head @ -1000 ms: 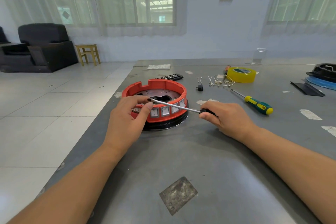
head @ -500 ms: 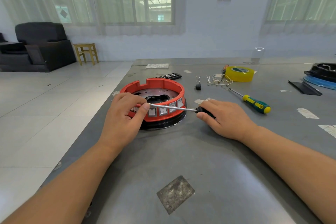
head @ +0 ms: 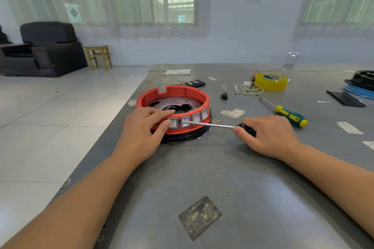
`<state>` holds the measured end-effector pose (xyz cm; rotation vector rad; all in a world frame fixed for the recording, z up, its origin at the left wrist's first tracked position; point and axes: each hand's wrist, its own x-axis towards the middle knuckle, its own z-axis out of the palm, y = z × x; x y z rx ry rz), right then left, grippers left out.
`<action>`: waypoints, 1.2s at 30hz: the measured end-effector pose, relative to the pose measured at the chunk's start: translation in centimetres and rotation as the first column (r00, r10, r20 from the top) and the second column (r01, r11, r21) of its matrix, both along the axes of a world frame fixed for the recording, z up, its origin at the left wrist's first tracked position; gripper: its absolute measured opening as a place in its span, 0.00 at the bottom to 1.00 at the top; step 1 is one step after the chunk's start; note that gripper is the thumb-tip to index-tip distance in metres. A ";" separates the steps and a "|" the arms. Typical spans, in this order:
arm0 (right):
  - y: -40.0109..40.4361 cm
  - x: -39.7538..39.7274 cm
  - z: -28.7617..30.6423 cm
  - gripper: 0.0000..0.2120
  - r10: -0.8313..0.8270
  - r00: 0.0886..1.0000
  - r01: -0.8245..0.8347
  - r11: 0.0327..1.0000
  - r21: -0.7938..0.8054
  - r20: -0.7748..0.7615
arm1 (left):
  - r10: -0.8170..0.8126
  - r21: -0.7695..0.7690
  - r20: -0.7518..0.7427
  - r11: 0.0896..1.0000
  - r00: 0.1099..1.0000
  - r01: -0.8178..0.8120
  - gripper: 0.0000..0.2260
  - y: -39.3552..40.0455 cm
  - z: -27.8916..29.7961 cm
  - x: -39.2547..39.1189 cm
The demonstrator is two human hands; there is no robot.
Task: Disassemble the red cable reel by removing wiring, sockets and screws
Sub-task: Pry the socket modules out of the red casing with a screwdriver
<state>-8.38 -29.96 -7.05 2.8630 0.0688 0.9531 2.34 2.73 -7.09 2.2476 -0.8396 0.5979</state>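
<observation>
Prying sockets (head: 185, 122) off red reel (head: 174, 111) at table's left edge. Left hand (head: 141, 133) bracing rim, fingers flat, thumb on socket. Right hand (head: 267, 135) gripping screwdriver (head: 212, 125), tip at socket edge. Next probably needing gentle levering.

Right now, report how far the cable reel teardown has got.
Done: loose wires lie on the table. In hand: the left hand steadies the red reel while the right hand works a screwdriver tip between two switches. Left: the four switches remain in the rim.
</observation>
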 end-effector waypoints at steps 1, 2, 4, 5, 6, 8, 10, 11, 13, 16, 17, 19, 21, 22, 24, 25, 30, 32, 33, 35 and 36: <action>-0.1 -0.1 0.1 0.27 -0.010 1.000 0.010 1.000 -0.016 0.023 | 0.021 0.006 0.011 1.000 1.000 -0.021 0.14 -0.2 -0.1 0.1; -0.1 -0.2 0.2 0.26 -0.022 0.999 0.023 0.999 -0.029 0.045 | 0.041 0.000 0.018 0.999 0.999 -0.041 0.14 -0.5 -0.2 0.2; 0.0 -0.4 0.2 0.26 -0.049 0.996 0.052 0.998 -0.047 0.073 | 0.082 -0.018 0.020 0.996 0.996 -0.082 0.14 -0.9 -0.4 0.3; 0.0 -0.5 0.2 0.26 -0.063 0.994 0.068 0.996 -0.055 0.088 | 0.103 -0.028 0.019 0.994 0.994 -0.103 0.15 -1.0 -0.4 0.3; 0.1 -0.5 0.2 0.26 -0.078 0.992 0.085 0.995 -0.061 0.103 | 0.120 -0.040 0.024 0.992 0.992 -0.119 0.15 -1.2 -0.5 0.3; 0.4 -0.7 0.3 0.26 -0.116 0.986 0.125 0.990 -0.066 0.123 | 0.149 -0.057 0.040 0.988 0.988 -0.146 0.13 -1.4 -0.6 0.3; 0.9 -0.8 0.3 0.25 -0.149 0.979 0.160 0.985 -0.072 0.136 | 0.164 -0.059 0.036 0.985 0.986 -0.162 0.13 -1.6 -0.6 0.2; 1.1 -0.8 0.3 0.25 -0.158 0.977 0.170 0.983 -0.076 0.145 | 0.170 -0.058 0.029 0.984 0.985 -0.168 0.13 -1.6 -0.6 0.2; 1.5 -0.9 0.4 0.23 -0.163 0.973 0.178 0.981 -0.083 0.161 | 0.181 -0.055 0.014 0.982 0.983 -0.180 0.13 -1.7 -0.5 0.2; 1.8 -1.0 0.6 0.24 -0.174 0.971 0.190 0.978 -0.084 0.165 | 0.187 -0.049 -0.015 0.981 0.982 -0.188 0.13 -1.8 -0.2 0.2; 1.9 -1.1 0.5 0.25 -0.181 0.970 0.197 0.977 -0.086 0.162 | 0.177 -0.047 -0.030 0.983 0.984 -0.178 0.13 -1.8 0.0 0.2; 2.0 -1.2 0.4 0.26 -0.195 0.968 0.213 0.972 -0.101 0.156 | 0.148 -0.043 -0.057 0.988 0.987 -0.150 0.13 -1.7 0.3 0.3; 2.1 -1.3 0.4 0.27 -0.208 0.967 0.226 0.967 -0.118 0.148 | 0.122 -0.044 -0.079 0.991 0.989 -0.126 0.13 -1.6 0.5 0.4; 2.2 -1.3 0.4 0.27 -0.214 0.966 0.232 0.965 -0.121 0.142 | 0.111 -0.043 -0.095 0.992 0.989 -0.115 0.13 -1.6 0.6 0.5; 2.3 -1.3 0.6 0.28 -0.226 0.966 0.242 0.962 -0.128 0.126 | 0.098 -0.035 -0.130 0.994 0.987 -0.104 0.14 -1.5 0.7 0.5; 2.4 -1.4 0.8 0.29 -0.233 0.965 0.248 0.960 -0.131 0.120 | 0.094 -0.031 -0.138 0.995 0.986 -0.099 0.14 -1.5 0.8 0.6; 3.0 -1.9 0.7 0.28 -0.260 0.959 0.274 0.951 -0.145 0.109 | 0.090 -0.031 -0.158 0.995 0.983 -0.096 0.13 -1.6 1.0 0.7; 3.2 -2.0 0.5 0.26 -0.257 0.959 0.272 0.952 -0.140 0.117 | 0.083 -0.040 -0.165 0.995 0.983 -0.091 0.13 -1.6 1.0 0.6; 3.3 -1.9 0.5 0.26 -0.255 0.959 0.270 0.953 -0.138 0.120 | 0.078 -0.045 -0.167 0.995 0.983 -0.086 0.13 -1.6 1.1 0.6; 3.2 -1.8 0.5 0.25 -0.234 0.963 0.253 0.957 -0.145 0.135 | 0.075 -0.047 -0.181 0.995 0.981 -0.085 0.13 -1.5 1.2 0.5; 3.0 -1.7 0.5 0.25 -0.214 0.966 0.235 0.961 -0.148 0.145 | 0.076 -0.046 -0.193 0.995 0.978 -0.087 0.13 -1.6 1.2 0.4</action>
